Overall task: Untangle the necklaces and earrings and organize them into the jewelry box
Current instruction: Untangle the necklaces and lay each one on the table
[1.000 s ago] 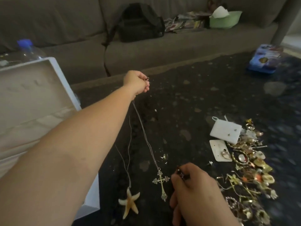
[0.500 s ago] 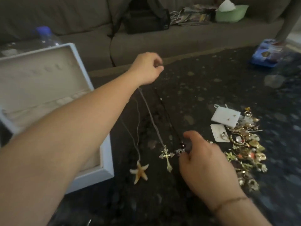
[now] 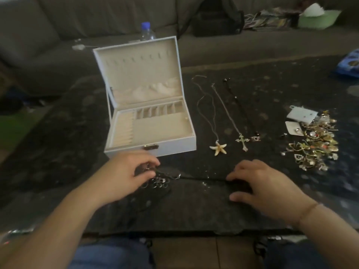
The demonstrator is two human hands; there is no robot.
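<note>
Necklaces come nearest: a dark cord [image 3: 204,179] with silvery rings [image 3: 157,182] lies stretched along the bench [image 3: 58,152] between both hands. Left hand [image 3: 124,175] curls its fingers over the ring cluster and seems to pinch it. Right hand [image 3: 260,183] lies with fingers bent over the cord's other end; whether it grips or merely presses, I cannot tell. Pulling the ends apart could tighten any knot, and a sideways sweep could drag the cord into the earring pile [image 3: 314,144] at right, tangling it afresh. Beyond the hands three untangled necklaces lie side by side: starfish [image 3: 218,148], cross [image 3: 242,141] and a dark one [image 3: 255,138]. Left of them the box [image 3: 174,146] stands open. The bench is dark and speckled, so thin chains show poorly. Behind stand a bottle [image 3: 147,32] and a grey sofa [image 3: 77,20] bearing a black bag [image 3: 217,22].
</note>
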